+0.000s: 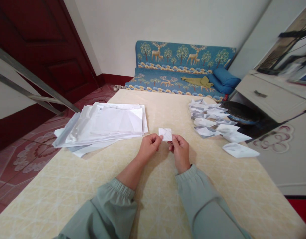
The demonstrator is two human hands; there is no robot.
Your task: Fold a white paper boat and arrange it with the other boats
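Observation:
A small folded paper square, white with crease lines across its face, is held up a little above the table in front of me. My left hand pinches its lower left corner between thumb and fingers. At its lower right edge, my right hand is closed on it the same way. To the left lies a stack of paper sheets, white and greyish, with uneven edges. Over on the right stand several folded paper boats in loose rows, one boat nearest the table's right edge.
The table has a pale yellow patterned cover. Behind it is a blue sofa with a deer print, a yellow-green cloth and a blue cushion. A drawer cabinet stands at right, a metal frame at left.

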